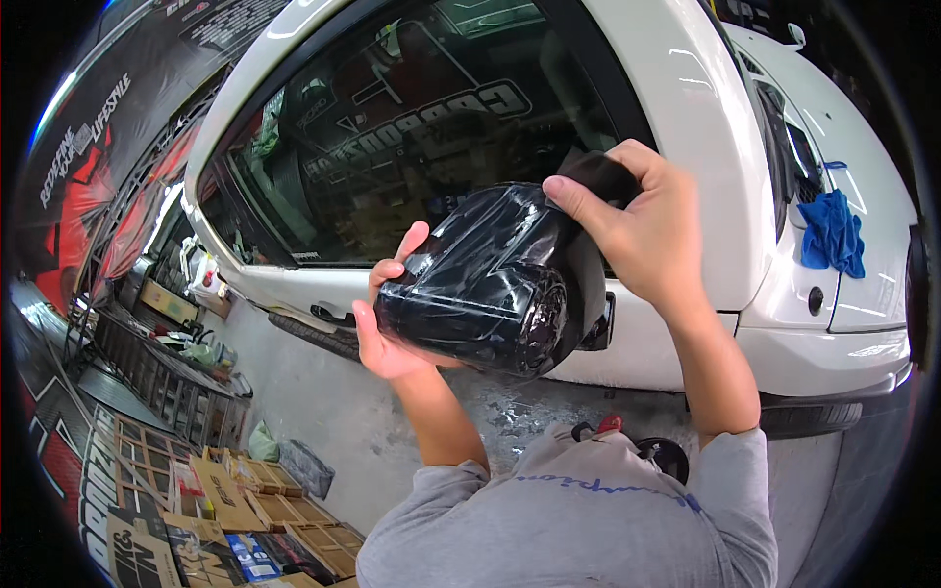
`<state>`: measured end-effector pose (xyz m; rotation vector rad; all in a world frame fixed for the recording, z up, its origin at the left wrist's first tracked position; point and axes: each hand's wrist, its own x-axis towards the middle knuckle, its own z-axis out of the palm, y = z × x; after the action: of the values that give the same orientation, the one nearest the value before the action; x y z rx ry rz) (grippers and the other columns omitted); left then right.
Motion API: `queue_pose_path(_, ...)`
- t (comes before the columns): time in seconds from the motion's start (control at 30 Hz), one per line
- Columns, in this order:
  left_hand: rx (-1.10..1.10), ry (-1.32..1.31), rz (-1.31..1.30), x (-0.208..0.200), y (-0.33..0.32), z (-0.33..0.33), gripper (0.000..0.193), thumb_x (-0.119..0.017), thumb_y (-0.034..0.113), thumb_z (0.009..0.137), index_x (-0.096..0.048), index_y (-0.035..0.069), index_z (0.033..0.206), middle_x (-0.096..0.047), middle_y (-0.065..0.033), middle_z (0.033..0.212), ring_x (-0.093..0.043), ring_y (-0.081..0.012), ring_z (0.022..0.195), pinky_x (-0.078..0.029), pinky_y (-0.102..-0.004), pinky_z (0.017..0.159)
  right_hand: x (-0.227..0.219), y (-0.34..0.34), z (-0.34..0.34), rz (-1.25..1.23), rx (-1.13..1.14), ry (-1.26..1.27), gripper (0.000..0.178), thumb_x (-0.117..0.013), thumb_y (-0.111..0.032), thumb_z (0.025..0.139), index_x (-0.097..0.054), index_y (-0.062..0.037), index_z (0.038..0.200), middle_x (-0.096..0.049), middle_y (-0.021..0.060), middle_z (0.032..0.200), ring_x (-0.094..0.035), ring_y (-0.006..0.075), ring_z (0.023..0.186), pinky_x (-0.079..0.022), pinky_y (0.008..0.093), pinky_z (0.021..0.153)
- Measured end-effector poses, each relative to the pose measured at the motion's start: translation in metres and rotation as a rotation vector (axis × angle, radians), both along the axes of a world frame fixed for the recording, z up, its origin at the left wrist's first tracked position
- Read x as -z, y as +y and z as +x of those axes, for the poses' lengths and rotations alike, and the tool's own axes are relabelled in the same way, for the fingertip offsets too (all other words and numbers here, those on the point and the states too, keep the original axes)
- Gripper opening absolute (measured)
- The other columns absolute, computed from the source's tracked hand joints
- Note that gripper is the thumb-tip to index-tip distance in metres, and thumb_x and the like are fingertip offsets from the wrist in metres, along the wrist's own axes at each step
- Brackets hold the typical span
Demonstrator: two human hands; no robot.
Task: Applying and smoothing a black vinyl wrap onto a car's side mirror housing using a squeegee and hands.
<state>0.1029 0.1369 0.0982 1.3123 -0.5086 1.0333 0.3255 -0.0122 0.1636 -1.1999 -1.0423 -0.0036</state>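
A glossy black, wrinkled bundle (461, 294), which looks like a roll of black film, is held up in front of me before the rear of a white vehicle. My left hand (392, 348) cradles its left end from below, with fingertips showing along the side and the palm partly hidden. My right hand (642, 220) pinches a dark flap (603, 178) at the bundle's upper right, thumb on top. Light streaks run over the creased surface. The rounded right end looks crumpled, and I cannot make out what is inside.
The white vehicle (686, 108) with its dark rear window (392, 127) stands just ahead. A blue cloth (831, 233) lies on another white car (833, 118) at right. Cardboard boxes (225, 495) and a metal rack (147, 363) are at left. Printed banners hang behind.
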Motion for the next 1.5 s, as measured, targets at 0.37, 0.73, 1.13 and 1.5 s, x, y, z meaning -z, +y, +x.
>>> queue_pose_path(0.37,-0.098,0.003,-0.048,-0.004,-0.011,0.001,0.054,-0.032,0.045,0.11,-0.057,0.003,0.133,-0.032,-0.0331,0.16,-0.038,-0.0519,0.144,-0.032,-0.0684,0.117,0.053,0.002,0.009,0.269,0.367,-0.015,0.013,-0.073,0.0,0.088,-0.073,-0.0005,0.101,-0.074,0.0148,0.097,-0.069,0.0258,0.082,-0.055,0.0358,0.075)
queue_pose_path(0.73,-0.164,0.015,-0.058,-0.006,-0.011,-0.003,0.052,-0.029,0.042,0.11,-0.06,0.004,0.13,-0.039,-0.0291,0.158,-0.043,-0.0478,0.142,-0.034,-0.0663,0.117,0.081,-0.003,-0.027,0.143,0.209,-0.507,0.059,-0.065,-0.013,0.08,-0.064,-0.009,0.139,-0.06,0.0086,0.147,-0.046,0.0396,0.141,-0.019,0.0599,0.12)
queue_pose_path(1.13,-0.36,-0.026,-0.129,-0.007,-0.019,-0.003,0.053,-0.031,0.044,0.108,-0.063,0.006,0.125,-0.05,-0.0289,0.15,-0.052,-0.0485,0.135,-0.041,-0.0649,0.113,0.12,-0.005,-0.05,0.005,0.241,-0.399,0.065,-0.066,-0.019,0.083,-0.057,-0.0066,0.146,-0.052,0.0114,0.155,-0.036,0.0464,0.148,-0.017,0.0683,0.118)
queue_pose_path(1.5,-0.245,0.09,-0.071,-0.012,-0.025,-0.001,0.049,-0.039,0.039,0.108,-0.058,0.012,0.143,-0.047,-0.0123,0.158,-0.045,-0.0271,0.145,-0.03,-0.0474,0.125,0.142,-0.005,-0.069,-0.032,0.258,-0.251,0.064,-0.065,-0.025,0.082,-0.059,-0.0038,0.143,-0.052,0.0147,0.154,-0.038,0.0503,0.145,-0.014,0.07,0.118)
